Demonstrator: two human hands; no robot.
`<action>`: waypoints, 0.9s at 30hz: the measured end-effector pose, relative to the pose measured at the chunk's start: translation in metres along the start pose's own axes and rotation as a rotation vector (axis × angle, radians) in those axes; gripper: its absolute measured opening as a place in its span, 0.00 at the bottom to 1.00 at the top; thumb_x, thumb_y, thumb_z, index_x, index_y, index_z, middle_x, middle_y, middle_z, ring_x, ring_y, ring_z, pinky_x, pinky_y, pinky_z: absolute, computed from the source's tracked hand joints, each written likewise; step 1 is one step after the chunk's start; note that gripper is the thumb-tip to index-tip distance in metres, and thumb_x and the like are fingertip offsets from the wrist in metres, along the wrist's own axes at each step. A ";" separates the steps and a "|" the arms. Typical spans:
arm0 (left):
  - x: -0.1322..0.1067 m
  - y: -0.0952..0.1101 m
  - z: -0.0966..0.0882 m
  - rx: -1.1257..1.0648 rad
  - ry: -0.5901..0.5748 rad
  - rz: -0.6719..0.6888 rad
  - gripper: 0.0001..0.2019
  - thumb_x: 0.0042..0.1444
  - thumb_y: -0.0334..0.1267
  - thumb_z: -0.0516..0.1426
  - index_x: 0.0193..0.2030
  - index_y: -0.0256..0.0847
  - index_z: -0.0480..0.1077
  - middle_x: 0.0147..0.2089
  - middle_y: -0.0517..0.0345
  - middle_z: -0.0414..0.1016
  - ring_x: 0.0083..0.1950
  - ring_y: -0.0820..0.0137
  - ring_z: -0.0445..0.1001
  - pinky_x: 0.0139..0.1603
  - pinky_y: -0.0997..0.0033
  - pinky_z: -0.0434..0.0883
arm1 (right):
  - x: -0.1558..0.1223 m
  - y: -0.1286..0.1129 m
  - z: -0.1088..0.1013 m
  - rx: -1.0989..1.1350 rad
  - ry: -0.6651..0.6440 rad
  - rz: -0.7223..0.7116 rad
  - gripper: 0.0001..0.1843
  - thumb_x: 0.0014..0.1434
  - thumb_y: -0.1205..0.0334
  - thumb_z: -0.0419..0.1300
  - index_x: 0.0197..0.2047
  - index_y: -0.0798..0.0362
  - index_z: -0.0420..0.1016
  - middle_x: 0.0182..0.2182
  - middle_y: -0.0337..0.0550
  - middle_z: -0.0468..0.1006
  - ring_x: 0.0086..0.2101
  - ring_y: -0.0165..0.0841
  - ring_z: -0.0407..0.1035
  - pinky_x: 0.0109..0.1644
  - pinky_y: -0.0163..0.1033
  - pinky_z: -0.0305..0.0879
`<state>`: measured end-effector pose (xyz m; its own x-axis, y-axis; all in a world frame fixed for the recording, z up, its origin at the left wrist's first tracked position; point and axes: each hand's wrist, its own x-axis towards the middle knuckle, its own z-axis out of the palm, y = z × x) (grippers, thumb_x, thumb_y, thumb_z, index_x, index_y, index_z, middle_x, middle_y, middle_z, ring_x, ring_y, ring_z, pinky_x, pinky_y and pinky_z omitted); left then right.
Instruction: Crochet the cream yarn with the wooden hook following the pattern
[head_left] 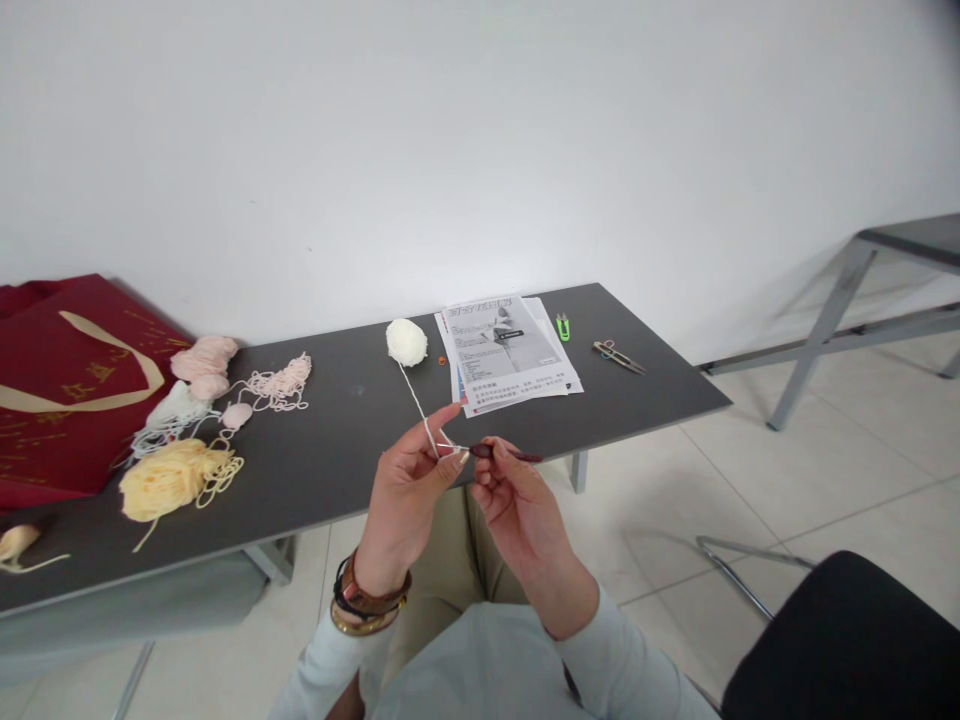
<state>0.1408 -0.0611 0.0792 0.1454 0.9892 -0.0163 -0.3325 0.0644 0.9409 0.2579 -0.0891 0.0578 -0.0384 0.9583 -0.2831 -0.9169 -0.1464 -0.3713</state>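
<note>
head view: the work in hand looks to be at a very early stage. the left hand (412, 475) has its thumb and a finger together on the white strand (413, 392), with the index finger reaching out and the strand running across it. the right hand (517, 490) has its grip clamped on the dark handle of the hook (484, 451), whose thin tip points left and meets the yarn at the left thumb. both hands are just over the near edge of the surface (337, 400).

as far as can be seen, only a little yarn is gathered at the tip; no worked piece hangs below, though the fingers hide part of that spot, so whether a first loop is formed cannot be told. the white ball (406, 343) at the far side is full and round, linked to the hands by the strand, so nearly all of it seems left to work. right of it lie the printed sheets (510, 350), green snips (563, 328) and metal snips (618, 356), all out of the hands.
</note>
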 end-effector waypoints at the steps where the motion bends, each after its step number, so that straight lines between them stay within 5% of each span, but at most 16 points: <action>1: 0.000 0.000 0.000 0.002 -0.008 -0.002 0.22 0.48 0.31 0.64 0.52 0.48 0.74 0.30 0.64 0.69 0.31 0.80 0.67 0.36 0.80 0.67 | 0.000 0.000 0.000 -0.001 0.001 0.000 0.09 0.50 0.63 0.69 0.35 0.57 0.78 0.23 0.38 0.79 0.22 0.23 0.71 0.29 0.25 0.73; 21: 0.000 0.006 -0.005 0.071 -0.015 -0.042 0.23 0.44 0.32 0.66 0.50 0.45 0.75 0.32 0.63 0.70 0.33 0.77 0.68 0.36 0.78 0.68 | 0.004 0.007 -0.001 -0.009 -0.041 -0.034 0.07 0.51 0.64 0.68 0.35 0.57 0.78 0.24 0.38 0.80 0.24 0.23 0.71 0.30 0.25 0.71; 27: -0.001 0.003 -0.007 0.007 0.003 -0.052 0.16 0.46 0.32 0.66 0.45 0.43 0.77 0.31 0.61 0.73 0.34 0.77 0.69 0.38 0.78 0.68 | 0.003 0.006 -0.001 -0.010 -0.051 -0.021 0.07 0.52 0.64 0.67 0.35 0.57 0.78 0.24 0.39 0.80 0.24 0.22 0.71 0.30 0.25 0.71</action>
<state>0.1327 -0.0609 0.0796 0.1601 0.9848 -0.0666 -0.3178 0.1153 0.9411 0.2521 -0.0874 0.0540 -0.0399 0.9723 -0.2302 -0.9138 -0.1287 -0.3852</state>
